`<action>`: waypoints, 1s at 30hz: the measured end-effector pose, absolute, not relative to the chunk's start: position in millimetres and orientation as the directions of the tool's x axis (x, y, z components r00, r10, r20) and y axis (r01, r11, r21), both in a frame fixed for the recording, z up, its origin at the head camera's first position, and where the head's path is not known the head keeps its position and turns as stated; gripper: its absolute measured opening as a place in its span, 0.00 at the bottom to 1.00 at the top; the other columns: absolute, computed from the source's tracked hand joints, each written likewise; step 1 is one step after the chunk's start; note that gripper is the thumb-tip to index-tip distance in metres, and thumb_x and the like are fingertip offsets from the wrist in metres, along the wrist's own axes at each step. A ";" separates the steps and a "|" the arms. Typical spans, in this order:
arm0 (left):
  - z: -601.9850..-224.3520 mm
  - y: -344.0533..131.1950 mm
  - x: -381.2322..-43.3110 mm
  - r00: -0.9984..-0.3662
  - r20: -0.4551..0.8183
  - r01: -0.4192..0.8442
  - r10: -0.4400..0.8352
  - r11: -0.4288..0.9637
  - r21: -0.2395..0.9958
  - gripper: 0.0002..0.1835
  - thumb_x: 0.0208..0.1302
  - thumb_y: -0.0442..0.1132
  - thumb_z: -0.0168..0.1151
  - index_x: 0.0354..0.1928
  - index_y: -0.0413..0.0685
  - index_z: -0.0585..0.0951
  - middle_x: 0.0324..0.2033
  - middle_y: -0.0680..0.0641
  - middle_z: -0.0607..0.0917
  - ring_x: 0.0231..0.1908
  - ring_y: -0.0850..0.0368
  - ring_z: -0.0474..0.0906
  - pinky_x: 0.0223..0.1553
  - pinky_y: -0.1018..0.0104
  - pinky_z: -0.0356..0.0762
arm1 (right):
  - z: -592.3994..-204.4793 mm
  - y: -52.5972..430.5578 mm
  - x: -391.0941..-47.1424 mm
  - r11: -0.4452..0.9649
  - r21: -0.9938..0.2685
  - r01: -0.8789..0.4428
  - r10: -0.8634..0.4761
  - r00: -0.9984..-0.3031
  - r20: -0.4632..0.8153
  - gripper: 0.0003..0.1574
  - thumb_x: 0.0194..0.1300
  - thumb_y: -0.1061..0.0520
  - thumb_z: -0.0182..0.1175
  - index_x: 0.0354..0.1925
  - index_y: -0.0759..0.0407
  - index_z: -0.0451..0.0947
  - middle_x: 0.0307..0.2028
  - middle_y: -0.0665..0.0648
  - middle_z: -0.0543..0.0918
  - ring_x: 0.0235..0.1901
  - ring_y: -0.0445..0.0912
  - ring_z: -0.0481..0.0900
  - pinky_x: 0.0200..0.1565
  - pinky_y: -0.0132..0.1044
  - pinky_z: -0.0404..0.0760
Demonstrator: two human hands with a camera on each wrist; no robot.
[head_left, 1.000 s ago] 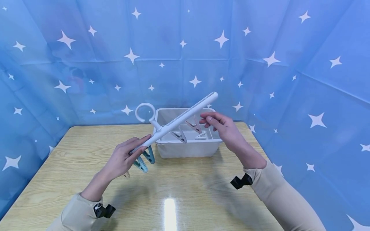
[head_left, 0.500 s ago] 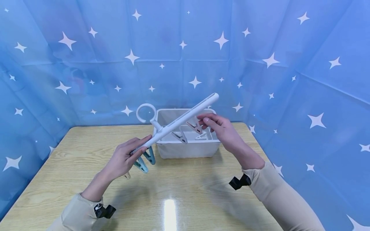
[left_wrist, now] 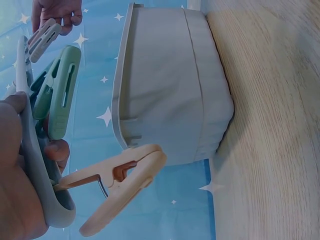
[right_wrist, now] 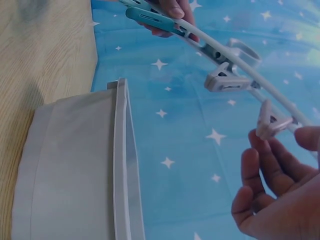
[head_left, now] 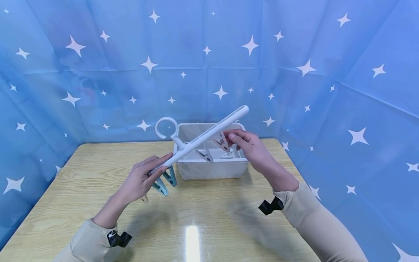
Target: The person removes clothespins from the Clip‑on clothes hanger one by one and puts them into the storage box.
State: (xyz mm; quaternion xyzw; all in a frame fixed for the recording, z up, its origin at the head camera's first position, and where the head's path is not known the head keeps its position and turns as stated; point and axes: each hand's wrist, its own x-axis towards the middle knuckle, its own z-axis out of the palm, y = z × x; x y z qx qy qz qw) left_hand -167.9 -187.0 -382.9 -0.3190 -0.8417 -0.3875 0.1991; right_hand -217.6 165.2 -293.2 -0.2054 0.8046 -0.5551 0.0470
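Observation:
My left hand grips the lower left end of a white clip hanger, which slants up to the right with its round hook raised. Two teal clips hang beside that hand, and a beige clip sticks out at the bar's end in the left wrist view. Farther along the bar hang a greyish clip and a pale pink clip. My right hand is at the pink clip, its fingertips right against the clip's lower end in the right wrist view, fingers loosely bent.
Behind the hanger a white plastic bin stands at the back of the wooden table. A white clip shows inside it. A blue curtain with white stars closes off the back and sides.
My right hand has moved slightly left, from a small gap beside the pale pink clip up against it. The clip has swung a little. The left hand keeps its hold on the hanger.

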 end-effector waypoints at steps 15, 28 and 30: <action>-382.8 -187.0 -167.7 -0.725 0.573 0.683 0.381 0.501 0.531 0.26 0.72 0.32 0.58 0.69 0.59 0.74 0.34 0.58 0.79 0.23 0.69 0.64 0.23 0.72 0.67 | -291.9 161.9 -214.2 0.296 -0.918 -0.266 -0.414 -0.901 0.128 0.27 0.80 0.47 0.45 0.64 0.60 0.76 0.56 0.61 0.79 0.51 0.49 0.71 0.52 0.38 0.72; -383.6 -186.7 -166.8 -0.738 0.556 0.671 0.382 0.504 0.544 0.25 0.72 0.33 0.58 0.69 0.58 0.74 0.34 0.58 0.79 0.24 0.68 0.64 0.24 0.72 0.67 | -294.5 159.7 -212.9 0.258 -0.920 -0.294 -0.508 -0.852 0.130 0.31 0.81 0.44 0.38 0.59 0.61 0.79 0.50 0.62 0.86 0.45 0.46 0.78 0.50 0.40 0.71; -383.9 -186.8 -166.8 -0.739 0.555 0.670 0.383 0.505 0.544 0.25 0.72 0.33 0.58 0.69 0.58 0.74 0.35 0.58 0.79 0.24 0.68 0.65 0.24 0.72 0.67 | -294.2 158.9 -212.7 0.250 -0.924 -0.290 -0.517 -0.847 0.126 0.31 0.82 0.44 0.38 0.59 0.62 0.79 0.49 0.61 0.86 0.45 0.46 0.78 0.49 0.39 0.71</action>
